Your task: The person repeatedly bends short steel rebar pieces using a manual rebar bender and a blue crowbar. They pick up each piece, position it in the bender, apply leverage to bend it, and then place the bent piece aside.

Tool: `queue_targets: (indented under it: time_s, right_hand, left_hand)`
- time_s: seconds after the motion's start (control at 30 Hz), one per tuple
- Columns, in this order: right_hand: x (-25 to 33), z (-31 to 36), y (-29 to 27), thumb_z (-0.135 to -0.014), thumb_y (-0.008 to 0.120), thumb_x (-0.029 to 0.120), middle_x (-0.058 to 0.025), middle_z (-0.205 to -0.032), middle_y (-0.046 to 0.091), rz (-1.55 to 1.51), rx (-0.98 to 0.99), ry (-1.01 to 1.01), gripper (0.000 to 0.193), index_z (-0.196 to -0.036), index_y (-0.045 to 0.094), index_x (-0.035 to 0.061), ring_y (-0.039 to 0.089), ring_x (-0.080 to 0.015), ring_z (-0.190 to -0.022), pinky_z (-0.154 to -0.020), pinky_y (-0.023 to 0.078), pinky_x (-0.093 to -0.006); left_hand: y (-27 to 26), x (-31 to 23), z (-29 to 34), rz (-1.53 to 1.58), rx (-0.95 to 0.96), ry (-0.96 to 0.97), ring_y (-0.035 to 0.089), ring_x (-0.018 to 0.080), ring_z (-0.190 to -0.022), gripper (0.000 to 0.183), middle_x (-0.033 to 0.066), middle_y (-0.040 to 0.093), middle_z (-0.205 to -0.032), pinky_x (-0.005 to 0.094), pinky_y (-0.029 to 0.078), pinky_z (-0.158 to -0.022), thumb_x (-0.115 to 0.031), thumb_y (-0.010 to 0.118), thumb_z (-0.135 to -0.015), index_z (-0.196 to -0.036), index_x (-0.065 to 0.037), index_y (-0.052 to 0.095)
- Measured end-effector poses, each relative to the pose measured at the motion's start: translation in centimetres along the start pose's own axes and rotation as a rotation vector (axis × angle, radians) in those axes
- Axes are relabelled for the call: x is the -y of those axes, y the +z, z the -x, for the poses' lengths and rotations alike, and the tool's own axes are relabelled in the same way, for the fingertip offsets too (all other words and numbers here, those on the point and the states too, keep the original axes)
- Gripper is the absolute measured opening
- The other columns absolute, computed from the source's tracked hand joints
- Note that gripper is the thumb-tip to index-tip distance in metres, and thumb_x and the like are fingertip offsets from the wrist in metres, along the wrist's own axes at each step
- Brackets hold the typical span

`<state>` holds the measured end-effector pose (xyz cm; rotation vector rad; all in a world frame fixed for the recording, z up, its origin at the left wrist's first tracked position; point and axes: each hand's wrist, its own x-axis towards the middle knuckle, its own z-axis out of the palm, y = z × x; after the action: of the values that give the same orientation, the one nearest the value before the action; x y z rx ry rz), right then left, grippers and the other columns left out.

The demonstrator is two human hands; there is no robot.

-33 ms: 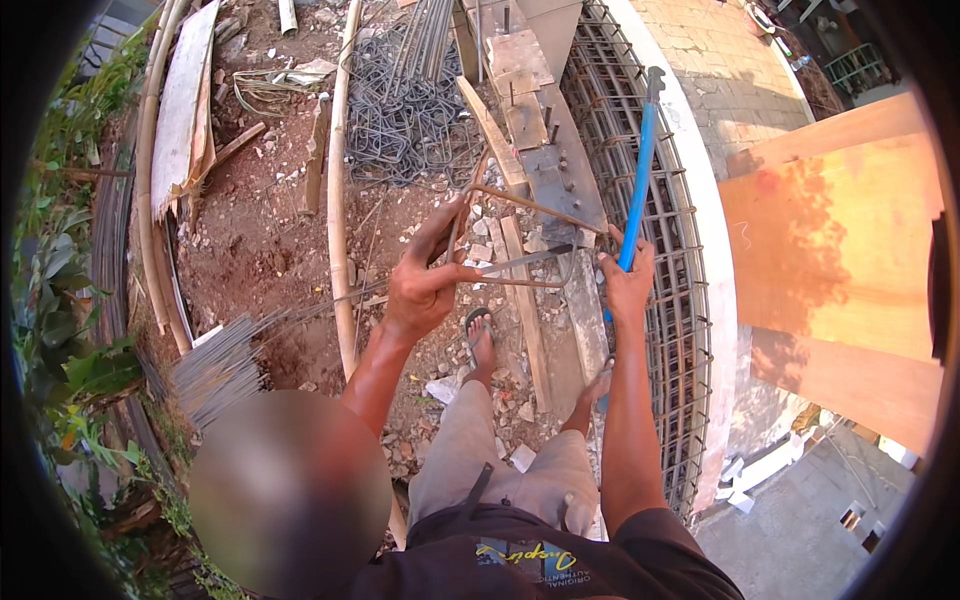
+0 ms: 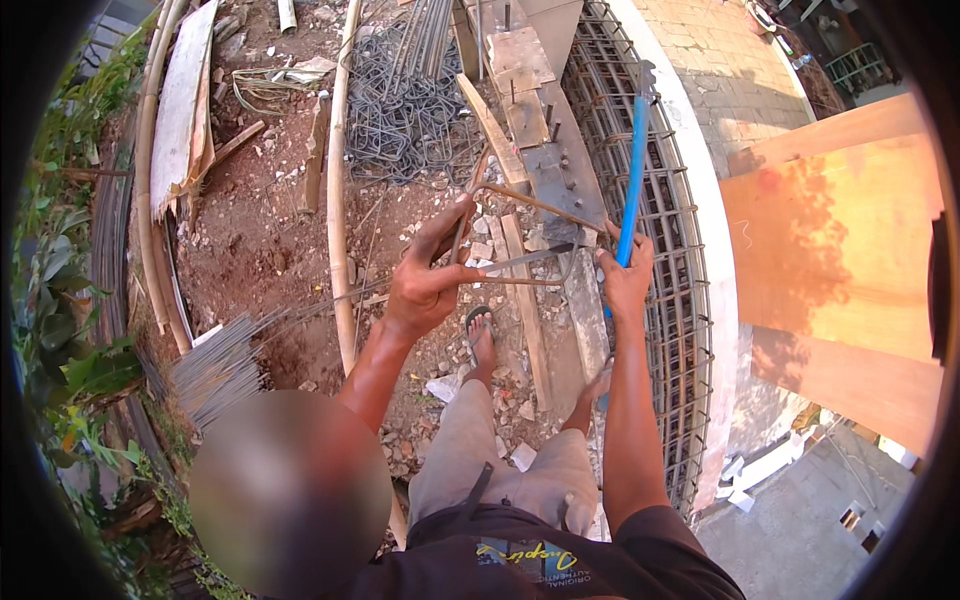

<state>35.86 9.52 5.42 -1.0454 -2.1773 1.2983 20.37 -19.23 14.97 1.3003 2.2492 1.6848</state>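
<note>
My left hand is closed around a thin steel rod bent into a roughly rectangular stirrup. The stirrup stretches rightward, its upper side ending close to my right fingers. My right hand grips a rebar bending bar with a blue sleeve and a dark notched head pointing away from me. Beneath the stirrup, a plank with a dark metal plate carries several upright steel pins. Whether my right fingertips also touch the rod's end, I cannot tell.
Beyond my left hand lies a heap of bent stirrups. A long rebar cage runs along my right, beside a pale wall edge. Bamboo poles, loose timber and rubble cover the ground. Straight rods lie at lower left.
The bending bar's head has swung slightly left, and the bar stands a little more upright. My left hand and the stirrup have hardly shifted.
</note>
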Motion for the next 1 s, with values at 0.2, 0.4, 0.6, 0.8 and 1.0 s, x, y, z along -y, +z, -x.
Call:
queue_targets:
  time_s: [0.2, 0.4, 0.6, 0.8, 1.0]
  right_hand:
    - [0.4, -1.9, 1.4, -0.089, 0.084, 0.013, -0.0036, -0.111, 0.068, 0.144, -0.008, -0.172, 0.026, -0.114, 0.08, 0.009, 0.058, -0.0235, -0.108, -0.098, 0.046, -0.0399]
    - [2.1, -0.1, 0.6, -0.097, 0.081, 0.017, -0.0006, -0.091, 0.066, -0.072, 0.039, 0.099, 0.018, -0.107, 0.076, 0.0031, 0.056, -0.0133, -0.086, -0.08, 0.047, -0.0318]
    - [1.6, 1.6, 3.7, -0.1, 0.08, 0.017, 0.0025, -0.081, 0.061, -0.145, -0.103, 0.173, 0.018, -0.104, 0.074, -0.0001, 0.05, -0.007, -0.072, -0.067, 0.042, -0.0278]
    - [1.2, 0.4, 5.6, -0.099, 0.08, 0.014, 0.0015, -0.08, 0.062, -0.131, -0.193, 0.156, 0.017, -0.104, 0.073, -0.0002, 0.05, -0.0072, -0.07, -0.064, 0.042, -0.0285]
    - [1.7, -1.0, 7.3, -0.093, 0.084, 0.01, -0.0059, -0.088, 0.06, 0.093, -0.233, 0.011, 0.014, -0.098, 0.075, 0.0, 0.059, -0.0179, -0.077, -0.071, 0.046, -0.0352]
  left_hand:
    - [-0.7, 1.3, -5.5, 0.077, 0.084, 0.168, 0.054, 0.0412, -0.147, 0.027, 0.0224, 0.051, -0.16, 0.0453, 0.058, -0.114, 0.019, 0.067, -0.083, -0.085, -0.004, 0.081]
    - [-1.5, 8.2, -12.6, 0.231, 0.068, 0.038, 0.06, 0.035, -0.142, 0.03, 0.0205, 0.055, -0.156, 0.0432, 0.057, -0.117, 0.018, 0.06, -0.096, -0.086, -0.003, 0.079]
    - [0.9, 14.8, -17.6, 0.528, 0.112, -0.485, 0.071, 0.0267, -0.127, 0.026, 0.0186, 0.068, -0.141, 0.0375, 0.061, -0.109, 0.015, 0.058, -0.1, -0.105, 0.002, 0.08]
    - [3.8, 16.5, -18.6, 0.859, -0.12, -0.811, 0.072, 0.0361, -0.123, 0.041, 0.0243, 0.066, -0.138, 0.0434, 0.064, -0.108, 0.019, 0.046, -0.1, -0.138, 0.012, 0.059]
    - [6.1, 22.7, -16.9, 1.111, -0.398, -1.151, 0.072, 0.0393, -0.118, 0.044, 0.0265, 0.066, -0.123, 0.0496, 0.063, -0.106, -0.021, 0.059, -0.107, -0.134, 0.013, 0.05]
